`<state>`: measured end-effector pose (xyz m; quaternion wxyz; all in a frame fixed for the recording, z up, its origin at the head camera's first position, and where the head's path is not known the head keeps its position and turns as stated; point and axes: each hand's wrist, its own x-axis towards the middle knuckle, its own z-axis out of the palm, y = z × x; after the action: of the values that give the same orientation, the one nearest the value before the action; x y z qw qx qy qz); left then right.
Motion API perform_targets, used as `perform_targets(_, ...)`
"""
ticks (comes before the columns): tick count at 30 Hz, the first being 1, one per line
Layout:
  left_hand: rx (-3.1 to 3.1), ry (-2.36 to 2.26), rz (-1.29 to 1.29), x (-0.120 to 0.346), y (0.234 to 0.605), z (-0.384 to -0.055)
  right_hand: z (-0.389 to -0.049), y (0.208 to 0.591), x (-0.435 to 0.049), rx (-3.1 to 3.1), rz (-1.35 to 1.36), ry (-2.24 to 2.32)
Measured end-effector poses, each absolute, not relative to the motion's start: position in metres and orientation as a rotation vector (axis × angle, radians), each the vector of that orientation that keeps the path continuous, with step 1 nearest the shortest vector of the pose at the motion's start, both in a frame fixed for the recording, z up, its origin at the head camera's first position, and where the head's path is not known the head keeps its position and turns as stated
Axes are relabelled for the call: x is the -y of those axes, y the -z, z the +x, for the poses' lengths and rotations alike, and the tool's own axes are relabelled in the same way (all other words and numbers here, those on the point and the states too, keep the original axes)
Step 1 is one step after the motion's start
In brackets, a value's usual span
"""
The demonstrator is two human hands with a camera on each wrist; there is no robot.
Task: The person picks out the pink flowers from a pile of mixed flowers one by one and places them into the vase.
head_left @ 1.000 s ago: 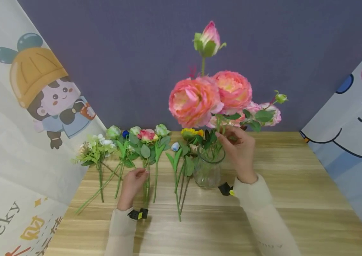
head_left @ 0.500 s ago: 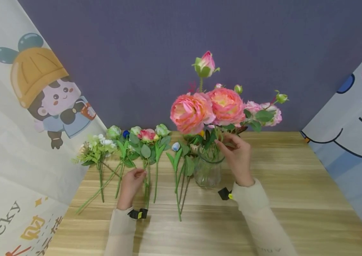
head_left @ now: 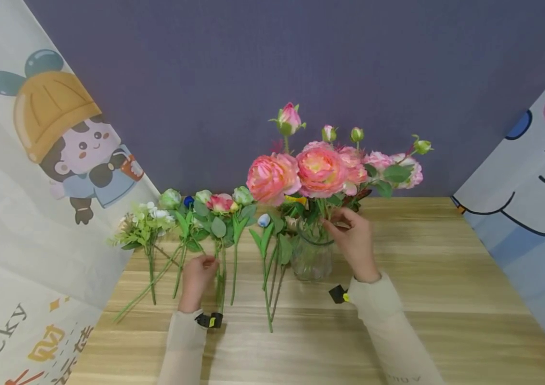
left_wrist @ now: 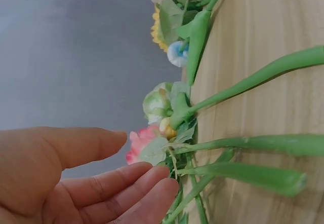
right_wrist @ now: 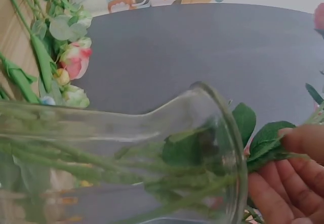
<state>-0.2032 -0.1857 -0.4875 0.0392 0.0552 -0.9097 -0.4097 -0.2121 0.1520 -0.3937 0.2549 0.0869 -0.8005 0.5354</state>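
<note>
A glass vase (head_left: 312, 262) stands on the table with green stems inside. My right hand (head_left: 354, 243) is at its rim and pinches the stem of a pink-coral peony spray (head_left: 321, 170); its big blooms and a pink bud (head_left: 289, 118) rise above the vase. In the right wrist view, a green leaf (right_wrist: 271, 140) sits between thumb and fingers, just outside the glass mouth. My left hand (head_left: 200, 280) hovers by the lying flower stems on the left. Its thumb and fingers are apart in the left wrist view, with nothing held between them.
Several artificial flowers lie in a row left of the vase: white blossoms (head_left: 156, 213), a red-pink rose (head_left: 220, 202), and a pale blue tulip (head_left: 263, 220). A pale pink flower (head_left: 409, 171) leans out of the vase rightward. A dark backdrop (head_left: 205, 107) stands behind the table.
My right hand has moved down, lowering the peony spray into the vase; its blooms and bud now sit lower and slightly left. My left hand has barely shifted.
</note>
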Motion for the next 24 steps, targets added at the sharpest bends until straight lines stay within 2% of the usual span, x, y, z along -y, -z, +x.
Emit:
perform_targets(15,2.817,1.154,0.126,0.176,0.5,-0.207,-0.208,0.4,-0.158,2.278,0.315,-1.528)
perform_targets(24,2.779,1.08,0.075,0.165,0.508,-0.211,-0.209,0.398,-0.155,2.348,0.329,-1.412)
